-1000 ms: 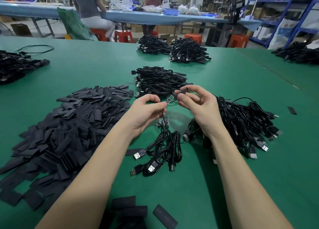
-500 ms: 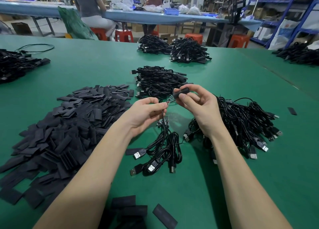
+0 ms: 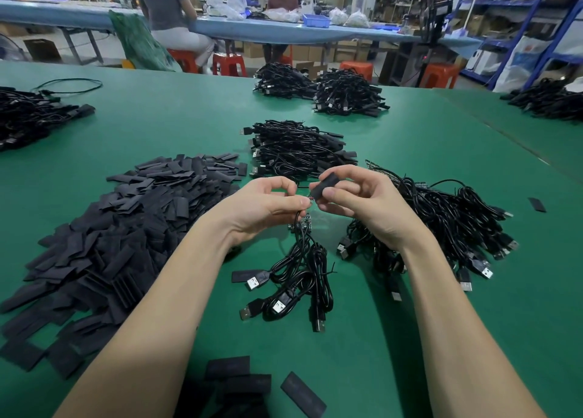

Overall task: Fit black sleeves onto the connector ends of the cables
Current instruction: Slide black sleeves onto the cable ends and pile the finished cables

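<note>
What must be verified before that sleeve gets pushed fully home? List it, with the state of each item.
1. Right hand has a firm grip on the black sleeve: ok, pinched between thumb and fingers.
2. Left hand holds the cable close behind its end: ok.
3. Sleeve mouth lined up with the cable end: ok, the two meet between the hands.
4. Connector end already inside the sleeve: cannot tell, fingers and sleeve hide it.
5. Cable hangs free to the bundle on the green table: ok.
6. More sleeves on hand: ok, sleeve pile lies to the left.
</note>
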Tool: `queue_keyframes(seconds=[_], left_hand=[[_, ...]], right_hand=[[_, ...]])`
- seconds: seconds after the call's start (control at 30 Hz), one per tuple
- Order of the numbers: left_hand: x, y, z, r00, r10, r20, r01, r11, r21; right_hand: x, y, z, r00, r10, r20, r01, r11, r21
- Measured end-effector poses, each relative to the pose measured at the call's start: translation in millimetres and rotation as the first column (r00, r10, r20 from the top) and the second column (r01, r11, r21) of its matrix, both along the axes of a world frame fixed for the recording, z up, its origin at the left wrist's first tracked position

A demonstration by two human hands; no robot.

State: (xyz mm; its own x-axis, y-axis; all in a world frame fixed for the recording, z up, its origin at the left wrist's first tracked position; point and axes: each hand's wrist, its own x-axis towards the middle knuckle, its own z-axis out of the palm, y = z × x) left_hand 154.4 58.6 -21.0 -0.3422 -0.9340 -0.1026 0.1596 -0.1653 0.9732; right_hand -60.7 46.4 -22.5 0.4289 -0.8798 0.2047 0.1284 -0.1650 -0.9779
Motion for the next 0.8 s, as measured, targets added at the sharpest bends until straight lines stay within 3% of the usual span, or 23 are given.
queue_keyframes(seconds=[0.1,0.2,0.37,0.57,0.8], left_hand=[[-2,1,0,1.000,-0.003,0.030,0.003,1.000,-0.021],[-9,1,-3,0.998,0.037,0.052,-0.030,0.993,-0.116],[-11,-2,-4,0.939,0.154,0.306,-0.032,0.929,-0.369],[-17,-2,-9,0.898,0.259,0.356,-0.029,0.841,-0.540],[-20,0,-14,0.853,0.333,0.402,-0.005,0.776,-0.631]], right_hand=[[-2,0,1,0.999,0.032,0.001,-0.032,0.999,0.012],[-1,0,2,0.999,-0.050,-0.001,0.050,0.999,0.000],[-6,0,0,0.982,-0.177,0.061,0.166,0.975,0.150],[-10,0,-3,0.975,-0.191,0.117,0.154,0.950,0.272],[-9,1,-6,0.972,-0.211,0.105,0.174,0.944,0.280]])
